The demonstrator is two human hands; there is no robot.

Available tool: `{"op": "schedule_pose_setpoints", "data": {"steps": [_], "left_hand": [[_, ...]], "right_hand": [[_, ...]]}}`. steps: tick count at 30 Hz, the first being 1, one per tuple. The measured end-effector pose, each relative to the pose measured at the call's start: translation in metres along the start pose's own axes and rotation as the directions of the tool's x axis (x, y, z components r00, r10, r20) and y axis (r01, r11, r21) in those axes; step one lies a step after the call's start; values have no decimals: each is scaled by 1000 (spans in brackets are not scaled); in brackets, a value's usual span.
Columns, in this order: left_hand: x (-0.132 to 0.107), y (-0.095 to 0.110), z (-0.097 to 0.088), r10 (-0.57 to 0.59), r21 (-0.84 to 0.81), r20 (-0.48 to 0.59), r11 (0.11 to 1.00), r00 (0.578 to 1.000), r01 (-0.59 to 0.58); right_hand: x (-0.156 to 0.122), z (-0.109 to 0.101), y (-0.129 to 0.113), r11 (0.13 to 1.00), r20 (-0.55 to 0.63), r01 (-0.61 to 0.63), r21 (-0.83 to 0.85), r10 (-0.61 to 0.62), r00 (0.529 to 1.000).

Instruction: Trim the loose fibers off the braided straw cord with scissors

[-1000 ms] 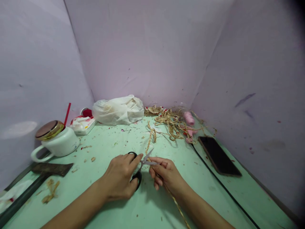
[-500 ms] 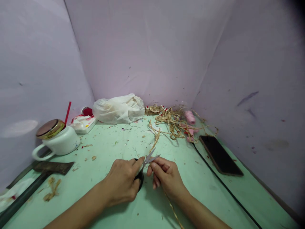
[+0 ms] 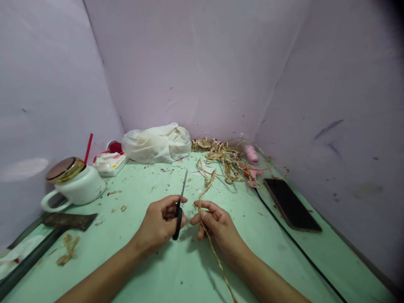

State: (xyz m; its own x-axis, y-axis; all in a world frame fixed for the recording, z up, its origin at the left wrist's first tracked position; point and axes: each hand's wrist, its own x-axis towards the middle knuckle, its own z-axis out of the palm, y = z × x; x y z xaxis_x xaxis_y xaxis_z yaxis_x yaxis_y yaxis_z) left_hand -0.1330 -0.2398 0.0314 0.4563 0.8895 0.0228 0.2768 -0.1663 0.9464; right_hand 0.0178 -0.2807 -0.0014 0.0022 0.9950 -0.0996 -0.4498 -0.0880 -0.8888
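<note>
My left hand [image 3: 162, 221] is closed around the black handles of a pair of scissors [image 3: 179, 214], whose blades are together and point away from me. Just to the right, my right hand [image 3: 217, 225] pinches a braided straw cord [image 3: 206, 231] between thumb and fingers. The cord runs from the near edge of the view up through the fingers and on toward the tangled heap of straw cord [image 3: 229, 162] at the back. A small gap separates the scissors from the cord.
A white plastic bag [image 3: 158, 145] lies at the back. To the left are a white mug [image 3: 83, 187] with a lid-like jar top, a hammer-like tool [image 3: 71, 221] and a white box [image 3: 110, 164]. On the right lie a phone [image 3: 292, 204], a black cable [image 3: 284, 237] and a pink thread spool [image 3: 251, 154].
The scissors' blades have closed and my left hand has drawn them left, away from the cord. My right hand keeps hold of the cord, which now shows along its fingers.
</note>
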Motion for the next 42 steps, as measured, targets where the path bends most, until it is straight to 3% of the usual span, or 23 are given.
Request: {"op": "schedule_pose_setpoints", "data": {"steps": [6,12,15,20,25,30,33,36,39,42], "left_hand": [[3,-1,15,-151,-397,-22,909,988,130],[1,1,28,-220,-502,-63,850,973,159],[1,3,29,-225,-503,-106,852,968,143],[2,2,29,-156,-338,-165,937,974,93],[-5,-6,36,-70,-22,-73,997,995,69],[-12,-6,39,42,320,-85,947,996,-13],[-12,-7,40,42,305,-82,952,996,-15],[-8,-8,41,-45,55,-56,997,997,48],[-4,-6,42,-136,-234,33,962,990,140],[-2,-5,44,-175,-338,68,922,982,188]], "right_hand": [[-7,9,-1,998,57,-66,-20,67,996],[-6,10,4,995,9,-91,-48,91,996],[-6,9,8,987,-39,-49,-151,43,998],[-8,6,-3,921,-126,156,-356,-213,969],[-4,0,-28,973,-330,13,-229,-90,940],[6,-6,-31,937,-422,-99,-336,-55,905],[7,-9,-28,974,-404,-97,-206,6,915],[4,-10,-27,999,-306,-47,-5,44,951],[5,-9,-24,973,-155,-27,227,64,986],[11,-11,-18,917,-132,-99,387,161,978]]}}
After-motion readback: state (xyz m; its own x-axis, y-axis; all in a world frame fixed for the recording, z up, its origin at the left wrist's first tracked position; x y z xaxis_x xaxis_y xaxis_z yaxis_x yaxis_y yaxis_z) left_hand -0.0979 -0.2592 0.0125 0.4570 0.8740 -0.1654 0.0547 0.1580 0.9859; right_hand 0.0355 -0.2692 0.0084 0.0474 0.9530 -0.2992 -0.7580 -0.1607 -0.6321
